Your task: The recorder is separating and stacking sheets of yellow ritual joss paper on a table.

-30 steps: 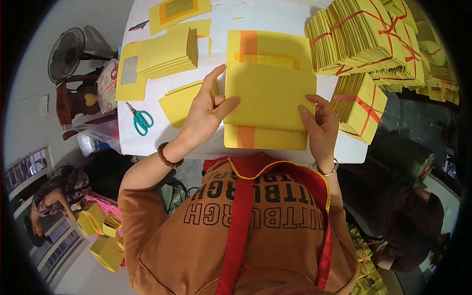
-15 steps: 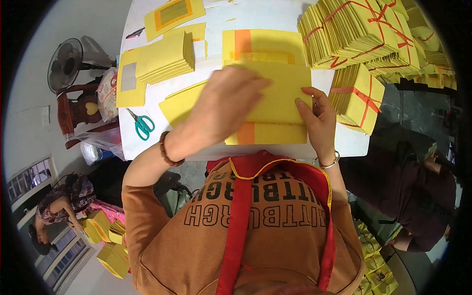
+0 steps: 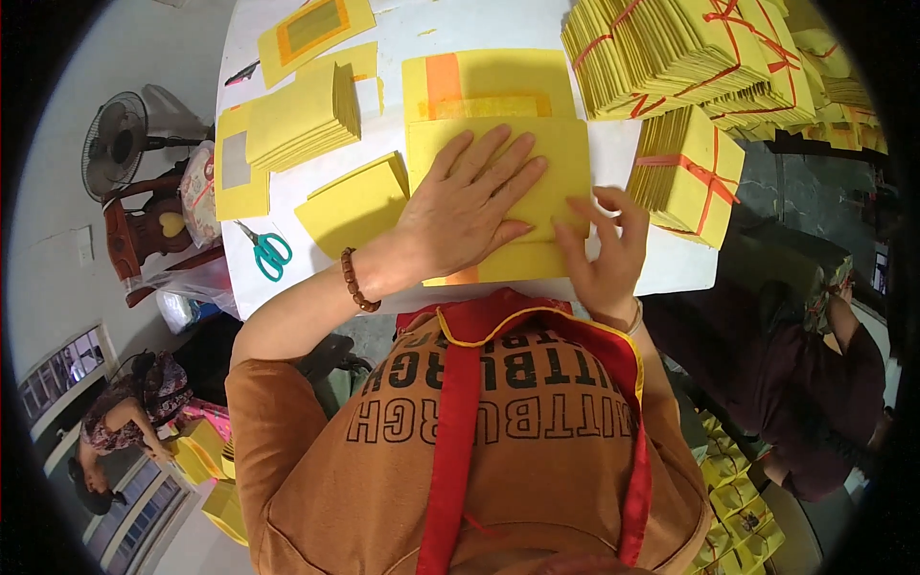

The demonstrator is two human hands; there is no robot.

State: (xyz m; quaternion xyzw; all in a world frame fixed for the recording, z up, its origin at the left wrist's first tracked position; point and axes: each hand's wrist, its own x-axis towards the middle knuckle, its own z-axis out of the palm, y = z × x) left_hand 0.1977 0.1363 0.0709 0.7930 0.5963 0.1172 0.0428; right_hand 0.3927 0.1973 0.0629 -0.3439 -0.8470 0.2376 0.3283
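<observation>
My left hand (image 3: 479, 192) lies flat on a yellow folded paper piece (image 3: 563, 153), its fingers spread across the surface. At the right edge of that piece is my right hand (image 3: 609, 249), thumb and fingers apart, with nothing seen in its grip. Beneath the folded piece, a yellow paper sheet (image 3: 513, 72) with an orange strip shows at the far and near edges. A couple of yellow folded pieces (image 3: 350, 206) rest beside my left wrist.
Teal-handled scissors (image 3: 272, 257) lie on the white table (image 3: 383, 129) at the left. Behind them stands a stack of yellow folded paper (image 3: 297, 120). Bundles tied with red string (image 3: 661, 57) crowd the right. A person (image 3: 800, 383) is at the right, another person (image 3: 134, 412) far left.
My left hand, blurred above the paper earlier, now lies spread flat on it. My right hand has let go of the piece's right edge and moved slightly nearer to me.
</observation>
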